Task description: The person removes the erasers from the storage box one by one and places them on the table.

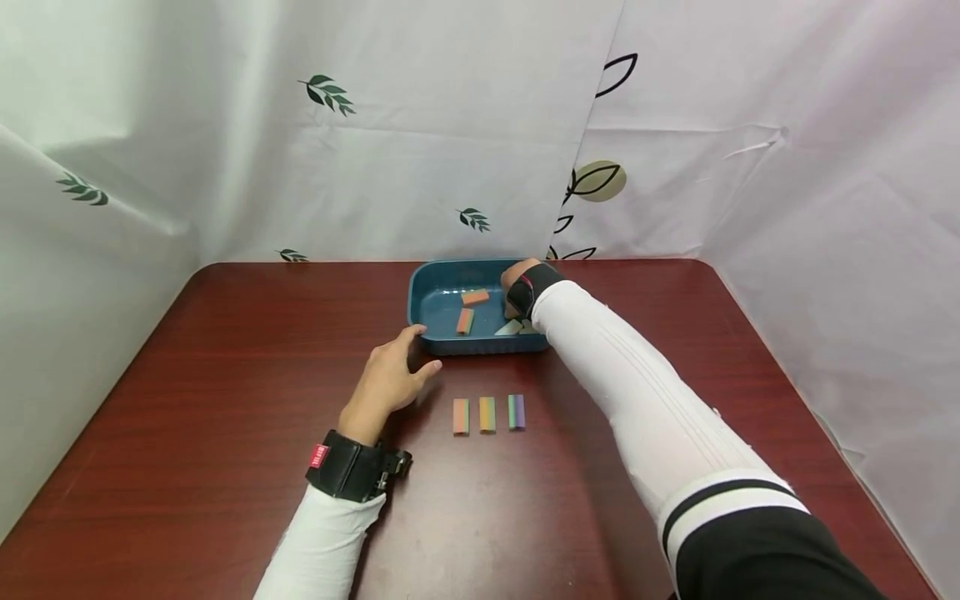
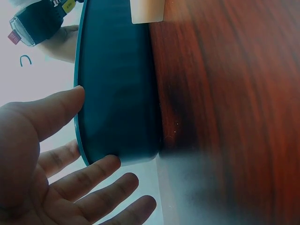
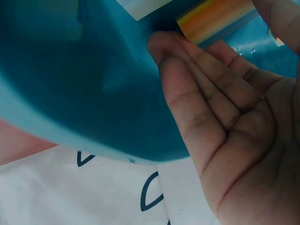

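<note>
A blue tray (image 1: 427, 300) stands at the far middle of the dark red table (image 1: 225, 375). Inside it lie two orange-green blocks (image 1: 475, 297) (image 1: 466, 321) and a pale block (image 1: 510, 327). My right hand (image 1: 519, 285) reaches into the tray's right side. In the right wrist view that hand (image 3: 211, 61) is spread, palm showing, and its fingertips lie against a rainbow-striped block (image 3: 213, 18), with the thumb apart. My left hand (image 1: 408, 358) rests flat against the tray's front left corner; its thumb and straight fingers (image 2: 93, 173) touch the tray's outer wall (image 2: 117, 84).
Three striped blocks (image 1: 461, 416) (image 1: 487, 414) (image 1: 516, 412) lie in a row on the table in front of the tray. White leaf-print curtains (image 1: 450, 125) close off the back and both sides. Bare tabletop spreads left and right of the tray.
</note>
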Tool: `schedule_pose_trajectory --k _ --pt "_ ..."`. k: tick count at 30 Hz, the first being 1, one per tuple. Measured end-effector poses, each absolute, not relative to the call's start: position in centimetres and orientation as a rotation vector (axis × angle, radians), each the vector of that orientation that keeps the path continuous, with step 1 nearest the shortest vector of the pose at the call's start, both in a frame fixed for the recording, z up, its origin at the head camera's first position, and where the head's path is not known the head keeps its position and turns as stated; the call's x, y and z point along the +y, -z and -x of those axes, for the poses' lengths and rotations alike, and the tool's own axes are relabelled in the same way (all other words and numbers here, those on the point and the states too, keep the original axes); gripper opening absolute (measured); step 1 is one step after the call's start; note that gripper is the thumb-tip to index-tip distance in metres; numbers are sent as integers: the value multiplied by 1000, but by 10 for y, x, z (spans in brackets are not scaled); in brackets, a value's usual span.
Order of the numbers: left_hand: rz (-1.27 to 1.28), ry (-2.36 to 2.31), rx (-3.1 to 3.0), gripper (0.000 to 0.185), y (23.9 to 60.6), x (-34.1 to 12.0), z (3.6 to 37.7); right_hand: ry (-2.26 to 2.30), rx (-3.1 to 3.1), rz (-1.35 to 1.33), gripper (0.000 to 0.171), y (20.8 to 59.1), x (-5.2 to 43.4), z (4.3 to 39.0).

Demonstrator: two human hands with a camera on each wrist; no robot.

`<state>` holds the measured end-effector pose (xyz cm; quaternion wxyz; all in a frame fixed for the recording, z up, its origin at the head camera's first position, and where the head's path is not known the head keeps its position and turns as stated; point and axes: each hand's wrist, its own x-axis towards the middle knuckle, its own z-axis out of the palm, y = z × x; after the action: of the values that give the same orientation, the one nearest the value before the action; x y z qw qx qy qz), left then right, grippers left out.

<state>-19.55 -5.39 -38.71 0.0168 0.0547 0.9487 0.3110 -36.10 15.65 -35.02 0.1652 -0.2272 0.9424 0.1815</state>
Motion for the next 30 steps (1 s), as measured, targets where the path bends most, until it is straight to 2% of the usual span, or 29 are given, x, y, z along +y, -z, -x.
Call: schedule_pose_trajectory --k 9,19,24,30 --pt "-170 -961 2960 65 385 -53 192 -518 2694 693 28 322 154 333" --pt "-167 -967 2957 65 385 -54 190 -480 2651 698 32 330 159 345" --pt "-164 -975 2955 64 385 -53 189 -399 2648 656 24 327 162 343" --pt "-175 -973 2960 65 385 -53 189 -290 2641 589 40 328 164 353"
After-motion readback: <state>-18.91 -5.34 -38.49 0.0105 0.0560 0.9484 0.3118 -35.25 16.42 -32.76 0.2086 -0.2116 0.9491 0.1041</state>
